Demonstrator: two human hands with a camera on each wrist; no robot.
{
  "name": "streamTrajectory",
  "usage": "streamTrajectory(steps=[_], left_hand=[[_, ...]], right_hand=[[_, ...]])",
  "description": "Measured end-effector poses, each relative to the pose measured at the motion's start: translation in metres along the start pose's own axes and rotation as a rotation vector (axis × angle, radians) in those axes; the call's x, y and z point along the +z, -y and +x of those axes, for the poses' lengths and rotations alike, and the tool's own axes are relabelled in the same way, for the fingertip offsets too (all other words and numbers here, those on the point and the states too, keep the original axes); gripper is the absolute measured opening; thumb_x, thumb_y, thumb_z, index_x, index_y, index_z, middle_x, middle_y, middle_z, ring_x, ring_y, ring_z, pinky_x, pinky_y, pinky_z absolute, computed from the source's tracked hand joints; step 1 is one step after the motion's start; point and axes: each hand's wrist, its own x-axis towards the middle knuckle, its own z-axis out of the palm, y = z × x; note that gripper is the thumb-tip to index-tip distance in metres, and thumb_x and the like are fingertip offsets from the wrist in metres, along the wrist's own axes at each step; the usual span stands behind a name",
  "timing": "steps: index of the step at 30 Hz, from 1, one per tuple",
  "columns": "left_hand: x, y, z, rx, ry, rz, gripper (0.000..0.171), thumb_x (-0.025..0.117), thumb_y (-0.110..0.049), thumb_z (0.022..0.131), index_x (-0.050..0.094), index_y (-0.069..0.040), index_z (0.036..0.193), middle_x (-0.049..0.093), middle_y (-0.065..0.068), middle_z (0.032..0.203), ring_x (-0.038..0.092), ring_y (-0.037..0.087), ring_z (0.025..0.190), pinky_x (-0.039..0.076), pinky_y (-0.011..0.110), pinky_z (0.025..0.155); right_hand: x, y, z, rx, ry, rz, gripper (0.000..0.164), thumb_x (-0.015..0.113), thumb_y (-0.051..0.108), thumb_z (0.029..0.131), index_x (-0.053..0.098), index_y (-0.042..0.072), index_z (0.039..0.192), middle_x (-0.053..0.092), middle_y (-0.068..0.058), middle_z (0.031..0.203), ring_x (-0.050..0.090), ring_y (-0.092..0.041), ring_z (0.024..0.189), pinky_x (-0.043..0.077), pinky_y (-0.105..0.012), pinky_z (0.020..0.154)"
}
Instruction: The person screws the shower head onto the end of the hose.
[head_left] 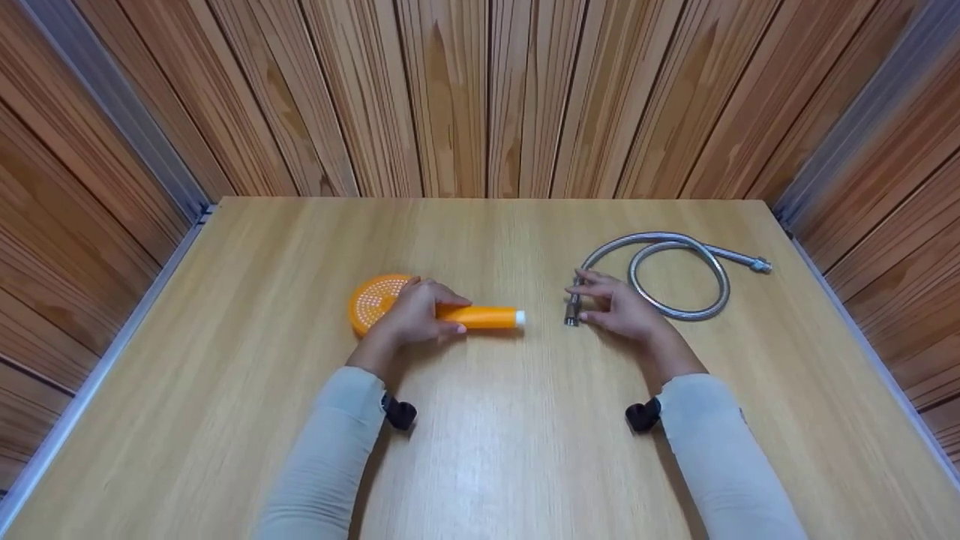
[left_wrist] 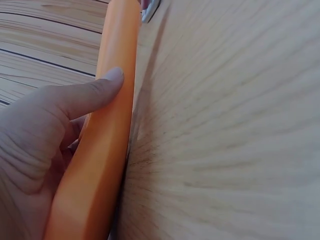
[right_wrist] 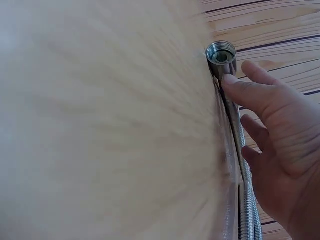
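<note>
An orange shower head (head_left: 487,317) lies on the table, its round perforated face turned up at the left and its white-tipped handle end pointing right. My left hand (head_left: 420,309) grips it where the handle meets the head. In the left wrist view the thumb presses along the orange handle (left_wrist: 112,120), with the other fingers partly hidden behind. A coiled metal shower hose (head_left: 679,313) lies to the right. My right hand (head_left: 619,306) is at its near end, fingers spread and loosely bent. In the right wrist view the thumb tip meets the threaded connector (right_wrist: 221,54).
The wooden table (head_left: 480,465) carries both items, with the hose's other end fitting (head_left: 761,265) toward the back right. A wood-plank wall (head_left: 450,97) rises behind the table, and metal-edged plank panels (head_left: 67,247) flank it.
</note>
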Motion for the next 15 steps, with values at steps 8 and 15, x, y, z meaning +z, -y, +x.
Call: streamTrajectory(steps=[8,15], left_hand=[[-0.0028,0.0001,0.0002,-0.053,0.057,-0.028,0.039,0.071,-0.028,0.090,0.065,-0.020,0.128,0.067,-0.006,0.121,0.057,0.013,0.107,0.001,0.047,0.116],[-0.0029,0.0002,0.0000,-0.055,0.033,0.006,0.044,0.077,-0.029,0.085,0.066,-0.019,0.127,0.067,-0.005,0.121,0.057,0.015,0.108,0.002,0.048,0.116]], right_hand=[[0.0027,0.0017,0.0023,0.009,0.018,-0.038,0.029,0.073,0.007,0.087,0.073,0.014,0.115,0.028,-0.014,0.157,0.016,-0.036,0.146,0.014,-0.053,0.114],[0.0063,0.0067,0.0029,-0.097,-0.002,-0.127,0.023,0.080,0.006,0.079,0.073,0.010,0.101,0.053,-0.016,0.139,0.037,-0.037,0.136,0.022,-0.052,0.112]])
